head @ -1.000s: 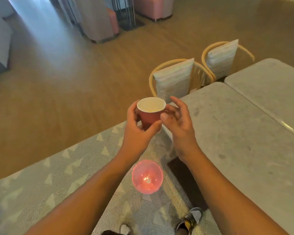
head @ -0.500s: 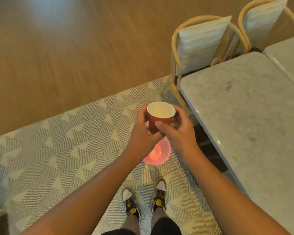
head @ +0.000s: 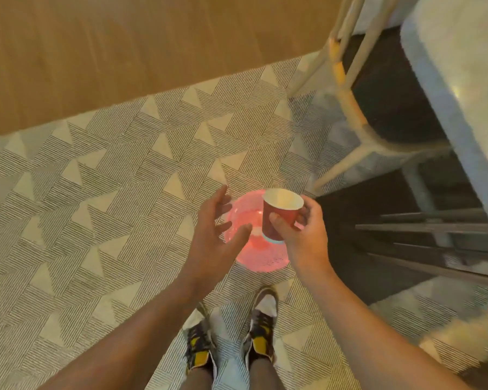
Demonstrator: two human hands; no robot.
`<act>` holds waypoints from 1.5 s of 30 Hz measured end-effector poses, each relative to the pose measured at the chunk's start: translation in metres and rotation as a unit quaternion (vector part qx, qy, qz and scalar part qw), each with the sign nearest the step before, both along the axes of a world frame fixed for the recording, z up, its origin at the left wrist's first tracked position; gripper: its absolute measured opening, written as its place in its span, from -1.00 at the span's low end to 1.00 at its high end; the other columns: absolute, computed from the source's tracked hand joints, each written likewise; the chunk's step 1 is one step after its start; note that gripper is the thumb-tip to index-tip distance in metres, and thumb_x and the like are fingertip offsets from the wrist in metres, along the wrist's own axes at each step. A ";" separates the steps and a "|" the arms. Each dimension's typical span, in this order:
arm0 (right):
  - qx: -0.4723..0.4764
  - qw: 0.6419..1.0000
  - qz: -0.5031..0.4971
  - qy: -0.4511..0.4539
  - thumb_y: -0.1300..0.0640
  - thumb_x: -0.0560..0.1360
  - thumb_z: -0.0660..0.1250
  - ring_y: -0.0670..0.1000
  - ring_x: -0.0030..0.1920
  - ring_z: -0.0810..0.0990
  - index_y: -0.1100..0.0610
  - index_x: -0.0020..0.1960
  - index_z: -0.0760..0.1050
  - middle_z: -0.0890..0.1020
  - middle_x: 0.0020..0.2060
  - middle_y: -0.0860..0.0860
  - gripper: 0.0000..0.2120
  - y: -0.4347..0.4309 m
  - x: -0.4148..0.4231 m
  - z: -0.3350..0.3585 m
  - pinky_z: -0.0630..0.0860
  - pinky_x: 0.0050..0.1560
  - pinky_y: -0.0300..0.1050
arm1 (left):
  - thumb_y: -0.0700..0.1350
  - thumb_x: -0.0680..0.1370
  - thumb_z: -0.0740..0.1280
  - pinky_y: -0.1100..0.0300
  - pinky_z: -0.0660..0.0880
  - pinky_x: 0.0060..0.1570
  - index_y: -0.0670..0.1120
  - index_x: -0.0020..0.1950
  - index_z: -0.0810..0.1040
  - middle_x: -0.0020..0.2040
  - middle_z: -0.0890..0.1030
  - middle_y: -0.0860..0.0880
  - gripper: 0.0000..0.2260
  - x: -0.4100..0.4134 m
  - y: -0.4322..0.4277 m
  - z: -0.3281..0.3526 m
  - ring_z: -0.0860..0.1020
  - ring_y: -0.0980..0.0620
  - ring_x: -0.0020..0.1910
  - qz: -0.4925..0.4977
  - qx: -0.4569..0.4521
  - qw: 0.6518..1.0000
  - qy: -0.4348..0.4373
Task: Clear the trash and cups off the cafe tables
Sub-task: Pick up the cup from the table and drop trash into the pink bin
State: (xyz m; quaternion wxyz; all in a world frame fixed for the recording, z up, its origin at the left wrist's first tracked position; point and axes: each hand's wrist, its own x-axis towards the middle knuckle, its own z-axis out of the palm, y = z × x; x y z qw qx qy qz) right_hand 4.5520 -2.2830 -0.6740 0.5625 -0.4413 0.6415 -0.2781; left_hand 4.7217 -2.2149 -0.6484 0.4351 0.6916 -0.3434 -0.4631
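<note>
In the head view, a red paper cup (head: 279, 218) is held near the centre of the frame by the right hand (head: 304, 237), with the thumb laid across its near wall and the fingers curled round the far side. The cup is carried mouth up, slightly tilted. Whether anything is left inside cannot be told.

The left hand (head: 212, 235) is seen at the cup's nine o'clock, apart from it, with fingers spread and relaxed and nothing held.

A pink round container (head: 254, 254) is seen on the patterned rug (head: 110, 178) directly beneath both hands, just ahead of the shoes (head: 200, 350) at six o'clock. A chair (head: 350, 108) stands at one o'clock, and the table (head: 462, 80) edge is at two to three o'clock.

The step is judged to be the dropping of the cup into the container. It would be done best if the cup were lowered close over the opening's middle before release, since it is light and could bounce off the rim. It should be kept level until then in case dregs remain. The free hand could be used to steady the rim.
</note>
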 end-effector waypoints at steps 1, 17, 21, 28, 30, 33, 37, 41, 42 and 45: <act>0.010 1.000 0.002 0.011 0.12 0.46 0.63 -0.42 0.18 0.56 -0.13 0.42 0.33 0.56 0.23 -0.23 -0.32 0.000 -0.001 -0.028 0.53 0.01 -0.49 | -0.18 0.59 0.49 0.20 0.54 0.35 0.03 0.65 0.24 0.49 0.44 0.02 -0.30 -0.002 -0.002 -0.023 0.47 0.20 0.44 0.007 0.004 1.000 0.001; 0.106 0.959 0.146 0.218 0.15 0.50 0.55 0.17 0.10 0.64 0.20 0.38 0.43 0.61 0.09 0.11 -0.47 -0.006 0.017 -0.384 0.61 0.16 0.04 | -0.02 0.59 0.34 0.36 0.50 0.27 0.06 0.54 0.37 0.41 0.50 0.12 -0.50 0.001 -0.008 -0.274 0.48 0.29 0.39 0.026 -0.009 0.999 -0.022; 0.148 0.926 0.183 0.295 -0.05 0.51 0.53 0.23 0.33 0.57 0.19 0.48 0.36 0.56 0.32 0.18 -0.33 -0.020 0.029 -0.422 0.57 0.32 0.10 | -0.05 0.61 0.34 0.28 0.50 0.32 0.09 0.51 0.36 0.43 0.50 0.11 -0.54 0.005 -0.017 -0.291 0.48 0.22 0.41 0.023 -0.031 0.999 -0.032; 0.166 0.907 0.226 0.315 -0.02 0.57 0.48 0.34 0.41 0.46 0.23 0.57 0.18 0.41 0.42 0.26 -0.25 -0.022 0.024 -0.446 0.50 0.38 0.20 | -0.10 0.60 0.35 0.03 0.53 0.38 0.00 0.48 0.44 0.40 0.53 0.06 -0.56 0.001 -0.030 -0.302 0.51 0.14 0.41 0.020 -0.042 0.998 -0.032; 0.171 0.905 0.228 0.316 -0.01 0.56 0.49 0.34 0.41 0.46 0.22 0.58 0.16 0.40 0.42 0.27 -0.22 -0.023 0.021 -0.449 0.49 0.38 0.19 | -0.10 0.60 0.35 -0.01 0.53 0.38 0.06 0.46 0.43 0.40 0.53 0.08 -0.58 0.000 -0.032 -0.302 0.51 0.13 0.41 0.019 -0.048 0.998 -0.029; 0.183 0.907 0.223 0.306 -0.04 0.53 0.51 0.32 0.46 0.40 0.15 0.64 0.09 0.35 0.48 0.24 -0.13 -0.027 0.021 -0.446 0.46 0.41 0.18 | -0.09 0.61 0.35 0.01 0.53 0.38 0.09 0.46 0.42 0.40 0.53 0.09 -0.59 -0.002 -0.033 -0.300 0.51 0.12 0.42 0.015 -0.050 0.998 -0.029; 0.156 0.927 0.182 0.289 -0.10 0.57 0.46 0.25 0.50 0.37 0.01 0.64 0.18 0.34 0.50 0.15 -0.24 -0.026 0.025 -0.415 0.44 0.45 0.17 | -0.09 0.61 0.34 0.03 0.52 0.38 -0.01 0.50 0.43 0.42 0.53 0.04 -0.56 -0.007 -0.030 -0.289 0.51 0.11 0.42 0.021 -0.042 0.999 -0.025; 0.029 0.975 0.130 0.176 -0.04 0.63 0.40 0.01 0.39 0.45 -0.07 0.51 0.42 0.47 0.43 0.01 -0.53 -0.011 0.018 -0.347 0.39 0.41 -0.07 | -0.08 0.62 0.32 0.00 0.52 0.39 -0.04 0.51 0.42 0.42 0.52 0.05 -0.55 -0.015 -0.025 -0.257 0.49 0.14 0.42 0.039 -0.032 0.999 -0.008; 0.007 0.982 0.121 0.146 -0.04 0.64 0.39 -0.09 0.36 0.44 -0.08 0.51 0.44 0.48 0.43 -0.03 -0.55 -0.007 0.016 -0.325 0.36 0.36 -0.16 | -0.07 0.62 0.31 0.01 0.52 0.39 -0.04 0.51 0.42 0.42 0.51 0.05 -0.55 -0.017 -0.023 -0.245 0.49 0.15 0.41 0.043 -0.031 0.999 -0.003; -0.019 0.998 0.054 0.034 -0.07 0.61 0.40 -0.23 0.33 0.49 -0.15 0.42 0.51 0.53 0.41 -0.12 -0.61 0.004 0.016 -0.254 0.41 0.26 -0.39 | -0.04 0.62 0.30 0.17 0.52 0.35 -0.04 0.52 0.41 0.44 0.51 0.06 -0.54 -0.022 -0.017 -0.204 0.49 0.21 0.40 0.048 -0.033 0.998 0.004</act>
